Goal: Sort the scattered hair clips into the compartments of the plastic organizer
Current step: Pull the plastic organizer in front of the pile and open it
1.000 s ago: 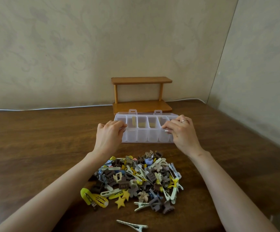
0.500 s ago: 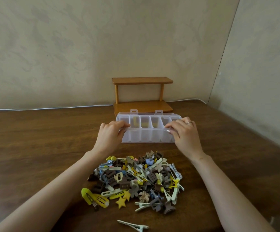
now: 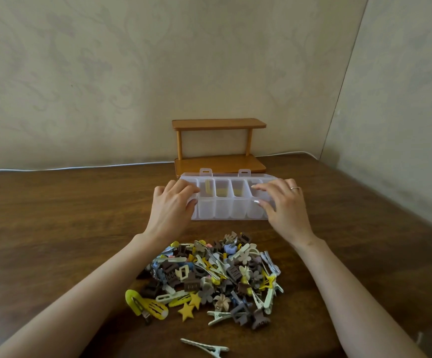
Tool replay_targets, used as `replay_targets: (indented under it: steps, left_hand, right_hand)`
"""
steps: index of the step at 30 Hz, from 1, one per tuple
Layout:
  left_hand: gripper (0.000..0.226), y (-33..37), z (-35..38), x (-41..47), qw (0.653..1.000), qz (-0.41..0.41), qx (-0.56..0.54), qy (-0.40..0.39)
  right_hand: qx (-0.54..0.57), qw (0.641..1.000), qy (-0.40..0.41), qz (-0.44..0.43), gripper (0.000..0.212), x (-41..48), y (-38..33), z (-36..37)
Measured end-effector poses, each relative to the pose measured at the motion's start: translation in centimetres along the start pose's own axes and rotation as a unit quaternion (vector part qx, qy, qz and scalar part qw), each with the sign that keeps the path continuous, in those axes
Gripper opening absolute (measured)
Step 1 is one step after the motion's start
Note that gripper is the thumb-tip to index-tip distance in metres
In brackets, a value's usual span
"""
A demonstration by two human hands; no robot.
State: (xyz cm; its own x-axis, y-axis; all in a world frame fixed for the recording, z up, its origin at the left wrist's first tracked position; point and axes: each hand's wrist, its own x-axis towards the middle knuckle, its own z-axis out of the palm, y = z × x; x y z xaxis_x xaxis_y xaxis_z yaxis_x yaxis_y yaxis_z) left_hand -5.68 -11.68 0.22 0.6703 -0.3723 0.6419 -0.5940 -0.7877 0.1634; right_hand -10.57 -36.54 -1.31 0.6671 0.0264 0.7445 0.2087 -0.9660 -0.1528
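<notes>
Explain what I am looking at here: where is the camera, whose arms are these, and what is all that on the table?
There is no machine here. A person works with bare hands, and the single picture comes from a wide-angle camera worn on the head, looking forward and down. That is why both forearms reach in from the bottom. The left hand and the right hand each grip one end of the clear plastic organizer, which has a row of compartments. Nearer the person, a heap of mixed hair clips lies on the brown wooden table, and one pale clip lies apart near the bottom edge. A small wooden shelf stands behind the organizer. Neither hand holds a clip.
</notes>
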Motion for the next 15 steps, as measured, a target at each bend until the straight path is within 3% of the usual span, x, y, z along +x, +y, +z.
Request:
replay_targets:
  steps: [15]
  left_hand:
    - [0.02, 0.11, 0.16, -0.14, 1.0, 0.017, 0.026, -0.006]
  right_hand:
    - [0.066, 0.997, -0.031, 0.024, 0.022, 0.37, -0.38, 0.29]
